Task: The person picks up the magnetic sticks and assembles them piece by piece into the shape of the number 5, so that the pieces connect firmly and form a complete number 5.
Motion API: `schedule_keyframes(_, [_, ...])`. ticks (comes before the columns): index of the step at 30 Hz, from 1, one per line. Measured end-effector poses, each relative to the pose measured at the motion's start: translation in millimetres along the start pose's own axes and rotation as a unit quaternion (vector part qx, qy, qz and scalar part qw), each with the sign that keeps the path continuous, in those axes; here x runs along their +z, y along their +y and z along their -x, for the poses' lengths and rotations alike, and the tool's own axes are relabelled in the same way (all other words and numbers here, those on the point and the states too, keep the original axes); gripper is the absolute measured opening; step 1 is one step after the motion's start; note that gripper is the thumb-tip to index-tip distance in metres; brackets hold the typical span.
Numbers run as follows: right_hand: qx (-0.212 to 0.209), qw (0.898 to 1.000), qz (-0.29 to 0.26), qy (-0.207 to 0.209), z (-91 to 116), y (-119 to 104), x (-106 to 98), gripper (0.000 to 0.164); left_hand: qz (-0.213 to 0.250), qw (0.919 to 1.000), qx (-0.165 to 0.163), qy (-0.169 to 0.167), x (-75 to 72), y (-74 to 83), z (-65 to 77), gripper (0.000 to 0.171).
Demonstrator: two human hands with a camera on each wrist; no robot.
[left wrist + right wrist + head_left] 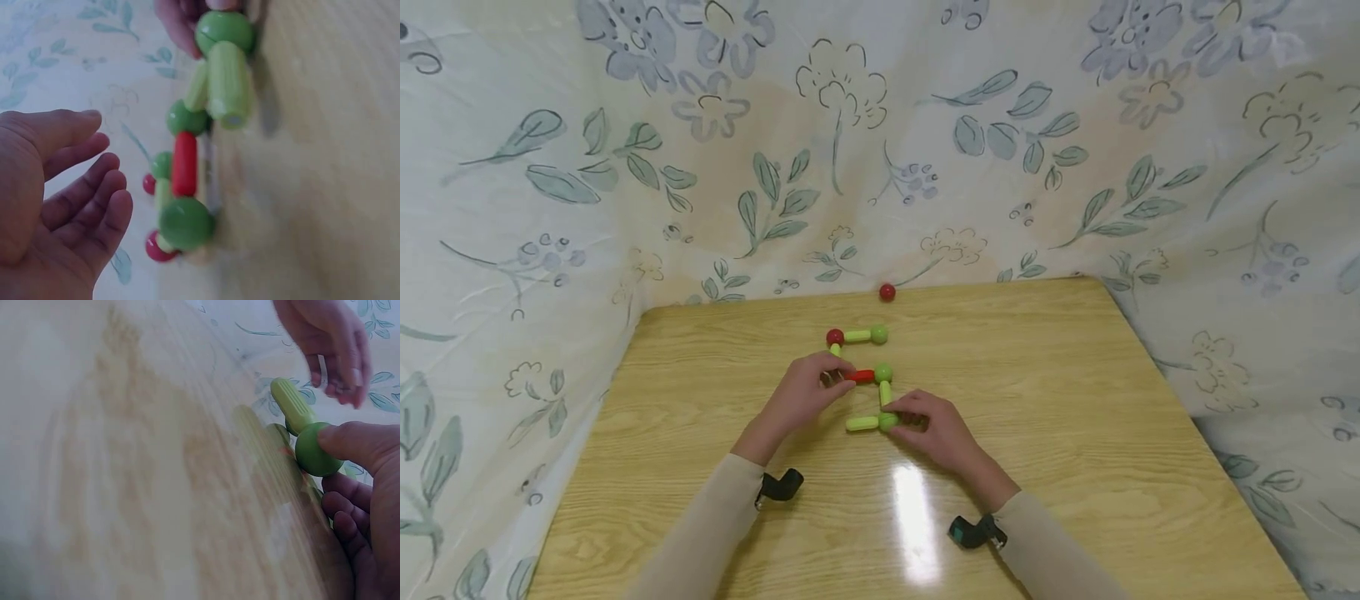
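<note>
A flat zigzag of toy rods and balls lies on the table. My right hand (938, 427) pinches the green ball (317, 450) at its near corner. From that ball a yellow-green rod (862, 424) points left, its far end free, and another rod (885, 393) runs to a second green ball (883, 373). A red rod (863, 376) joins there. My left hand (805, 392) hovers by the red rod's left end; the left wrist view shows its fingers loosely bent, apart from the pieces. That view also shows a green ball (186, 223) at this end, hidden in the head view.
At the far end of the chain are a dark red ball (835, 337), a rod (857, 336) and a green ball (878, 334). A loose red ball (887, 292) lies near the table's back edge, by the floral cloth (850, 167). Wood-grain tabletop (1037, 375) surrounds the pieces.
</note>
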State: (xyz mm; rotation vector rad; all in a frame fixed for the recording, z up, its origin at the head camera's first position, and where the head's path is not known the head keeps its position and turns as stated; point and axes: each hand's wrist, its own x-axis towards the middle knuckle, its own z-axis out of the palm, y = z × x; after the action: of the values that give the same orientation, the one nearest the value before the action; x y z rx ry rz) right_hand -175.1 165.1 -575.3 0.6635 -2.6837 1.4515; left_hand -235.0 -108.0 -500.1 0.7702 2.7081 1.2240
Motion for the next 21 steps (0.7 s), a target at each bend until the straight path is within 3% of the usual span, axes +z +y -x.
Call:
schedule_keyframes(5, [-0.001, 1.0, -0.003, -0.003, 0, 0, -1, 0.029, -0.02, 0.9997, 0.014, -0.001, -5.2, 7.9, -35.0, 0.021])
schedule_keyframes(14, [-0.001, 1.0, -0.013, -0.005, 1, 3, -1, 0.03, -0.04, 0.9986, -0.008, 0.034, -12.0, 12.3, -100.3, 0.025])
schedule_keyframes(21, [-0.007, 1.0, -0.013, -0.004, 0, 5, -1, 0.029, -0.076, 0.997, -0.012, 0.005, -14.3, 6.2, -137.5, 0.033])
